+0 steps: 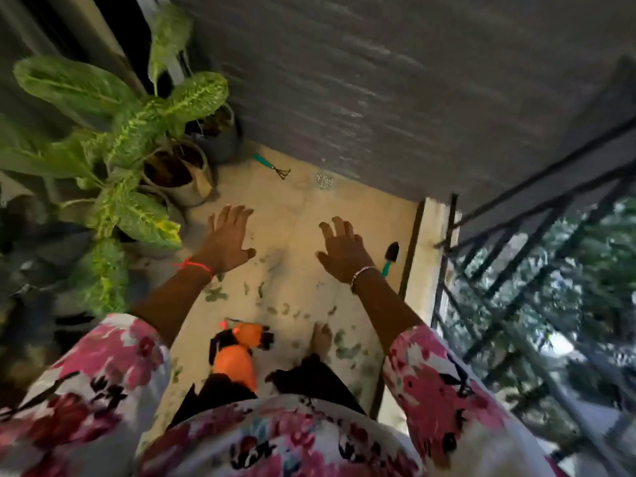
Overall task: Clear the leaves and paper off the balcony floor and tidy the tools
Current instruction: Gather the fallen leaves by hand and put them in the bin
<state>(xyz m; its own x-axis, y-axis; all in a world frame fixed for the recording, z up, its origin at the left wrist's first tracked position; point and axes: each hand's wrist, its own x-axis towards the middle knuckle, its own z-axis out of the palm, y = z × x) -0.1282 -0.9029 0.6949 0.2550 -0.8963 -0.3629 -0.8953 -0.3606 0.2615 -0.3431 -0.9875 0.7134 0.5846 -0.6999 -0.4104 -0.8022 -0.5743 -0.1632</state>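
Several green leaves [215,295] lie scattered over the beige balcony floor [296,208] between my arms and near my bare foot. My left hand [227,241] and my right hand [342,251] are stretched out above the floor, palms down, fingers spread, holding nothing. A small rake with a teal handle [272,166] lies at the far end by the wall. A black trowel with a teal handle [390,258] lies along the right edge, just right of my right hand. An orange spray bottle [237,356] lies on the floor by my legs. The picture is blurred.
Potted plants with large speckled leaves [137,132] and their pots [186,177] crowd the left side. A grey wall [378,80] closes the far end. A floor drain [324,180] sits near the wall. A black metal railing [516,242] runs along the right.
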